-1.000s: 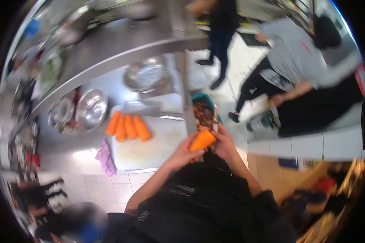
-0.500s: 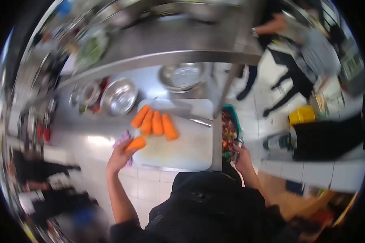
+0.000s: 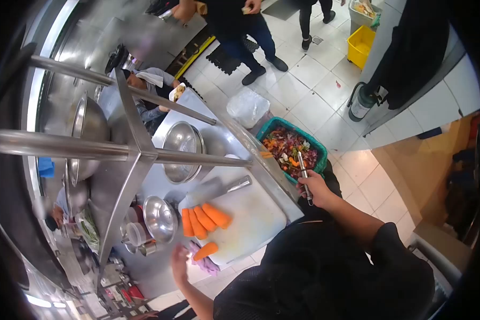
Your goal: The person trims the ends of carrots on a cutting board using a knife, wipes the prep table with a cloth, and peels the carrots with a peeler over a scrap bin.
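My right hand [image 3: 317,190] grips a metal peeler [image 3: 304,176], its head pointing over a teal crate [image 3: 321,154] full of vegetable scraps. At the near left corner of the white cutting board [image 3: 256,218], my left hand [image 3: 180,262] is slightly blurred, its fingers loosely apart and empty. Beside it a single carrot piece [image 3: 206,250] rests at the board's edge, against a crumpled purple cloth [image 3: 205,264]. Several peeled carrots [image 3: 204,220] lie side by side on the board. Behind them is a broad-bladed knife [image 3: 239,184] with a metal handle.
Metal bowls [image 3: 160,218] and a stacked pair of bowls [image 3: 181,144] stand on the steel counter. Shelf rails [image 3: 197,157] cross above it. A plastic bag [image 3: 248,106] sits on the floor by the crate. Other people stand nearby; a yellow bucket [image 3: 360,47] is farther off.
The view has turned right. My left hand has let go of the carrot piece, which now lies at the board's edge. My right hand still holds the peeler, now plainly visible by the crate.
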{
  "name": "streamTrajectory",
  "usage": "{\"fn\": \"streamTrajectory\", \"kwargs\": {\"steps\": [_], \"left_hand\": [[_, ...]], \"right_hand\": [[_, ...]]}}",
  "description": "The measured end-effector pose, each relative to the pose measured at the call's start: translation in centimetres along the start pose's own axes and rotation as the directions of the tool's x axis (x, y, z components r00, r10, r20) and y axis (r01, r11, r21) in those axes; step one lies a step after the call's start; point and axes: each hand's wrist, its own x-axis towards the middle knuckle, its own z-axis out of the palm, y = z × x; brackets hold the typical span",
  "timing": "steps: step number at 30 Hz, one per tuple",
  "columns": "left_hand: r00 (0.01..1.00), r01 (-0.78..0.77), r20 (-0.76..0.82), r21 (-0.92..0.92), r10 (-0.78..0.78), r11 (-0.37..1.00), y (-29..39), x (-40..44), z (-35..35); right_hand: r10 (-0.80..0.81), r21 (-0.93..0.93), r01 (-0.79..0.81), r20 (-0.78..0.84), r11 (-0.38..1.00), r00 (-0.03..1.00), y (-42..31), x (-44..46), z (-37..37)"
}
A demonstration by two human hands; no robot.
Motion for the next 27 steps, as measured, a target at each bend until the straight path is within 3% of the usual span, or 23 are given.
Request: {"fn": "streamTrajectory", "kwargs": {"steps": [2, 3, 5, 6, 8, 11, 13, 15, 16, 17, 18, 19, 20, 21, 22, 23, 24, 25, 26, 27], "left_hand": [[0.991, -0.105, -0.063, 0.212, 0.121, 0.972, 0.4, 3.4, 0.0], [0.991, -0.094, -0.074, 0.191, 0.109, 0.977, -1.0, 5.1, 0.9], [0.953, -0.301, 0.109, 0.240, 0.283, 0.923, -3.0, 8.8, 3.2], [0.949, -0.313, 0.108, 0.224, 0.295, 0.923, -2.6, 9.1, 3.8], [0.956, -0.261, -0.047, 0.302, 0.288, 0.917, -1.6, 9.1, 4.9], [0.981, -0.176, -0.022, 0.311, 0.192, 0.934, -0.4, 9.5, 5.0], [0.973, -0.184, -0.069, 0.353, 0.222, 0.917, -0.4, 9.5, 5.4], [0.910, -0.237, -0.131, 0.614, 0.393, 0.753, 0.3, 9.1, 4.8], [0.801, -0.319, -0.174, 0.686, 0.573, 0.654, 0.4, 8.5, 4.8], [0.821, -0.287, -0.173, 0.699, 0.545, 0.655, 0.6, 8.2, 3.8], [0.901, -0.147, -0.267, 0.554, 0.343, 0.819, 2.3, 7.2, 2.8], [0.934, 0.031, -0.341, 0.376, 0.108, 0.926, 2.7, 5.1, 2.7], [0.926, 0.104, -0.375, 0.380, 0.050, 0.919, 2.0, 2.0, 3.3], [0.924, -0.023, -0.380, -0.170, -0.044, 0.985, 1.9, -1.0, 3.8], [0.926, -0.180, -0.366, -0.644, -0.093, 0.743, 2.8, -3.6, 4.0], [0.917, -0.218, -0.379, -0.735, -0.123, 0.642, 3.1, -6.8, 6.1], [0.950, -0.218, -0.270, -0.932, -0.154, 0.289, 7.7, -10.1, 10.6], [0.977, -0.200, -0.192, -0.977, 0.097, 0.071, 11.1, -12.0, 16.0], [0.945, -0.326, -0.326, -0.945, 0.016, 0.023, 14.7, -14.1, 22.3], [0.955, -0.107, -0.163, -0.969, 0.247, -0.225, 12.6, -15.6, 26.2]], "right_hand": [[-0.013, -0.051, 0.012, -0.009, 0.999, 1.000, -0.6, -0.1, -0.2], [0.008, -0.091, -0.007, 0.000, 0.996, 1.000, -1.0, -0.2, 0.2], [0.030, -0.160, -0.027, 0.016, 0.987, 0.999, -2.2, -0.2, 1.3], [0.023, -0.189, -0.014, 0.043, 0.982, 0.999, -2.5, -0.1, 1.8], [0.002, -0.193, 0.009, 0.058, 0.981, 0.998, -2.4, 0.5, 2.8], [-0.035, -0.256, 0.061, 0.106, 0.965, 0.994, -1.8, 0.1, 4.2], [0.104, -0.263, -0.046, 0.211, 0.964, 0.972, -2.6, -0.9, 3.9], [0.145, -0.284, -0.074, 0.237, 0.956, 0.961, -3.3, -0.3, 2.4], [0.166, -0.343, -0.081, 0.228, 0.936, 0.959, -4.1, 0.3, 1.3], [0.200, -0.413, -0.097, 0.213, 0.906, 0.956, -4.8, 1.1, 0.2], [0.191, -0.372, -0.113, 0.182, 0.921, 0.964, -5.3, 2.3, -0.8], [0.160, -0.262, -0.090, 0.262, 0.961, 0.952, -6.1, 3.3, -2.1], [0.226, -0.269, -0.160, 0.233, 0.950, 0.946, -7.8, 4.2, -2.6], [0.287, -0.269, -0.226, 0.212, 0.936, 0.934, -9.8, 5.3, -2.4], [0.320, -0.253, -0.265, 0.207, 0.931, 0.925, -11.4, 6.2, -2.4], [0.333, -0.214, -0.291, 0.200, 0.933, 0.921, -12.7, 7.4, -3.0], [0.301, -0.259, -0.232, 0.268, 0.938, 0.915, -13.3, 9.2, -4.3], [0.306, -0.273, -0.231, 0.276, 0.934, 0.911, -14.5, 10.2, -4.6], [0.290, -0.278, -0.210, 0.288, 0.937, 0.913, -15.5, 11.0, -4.7], [0.292, -0.303, -0.201, 0.294, 0.932, 0.910, -16.1, 11.1, -4.8]]}}
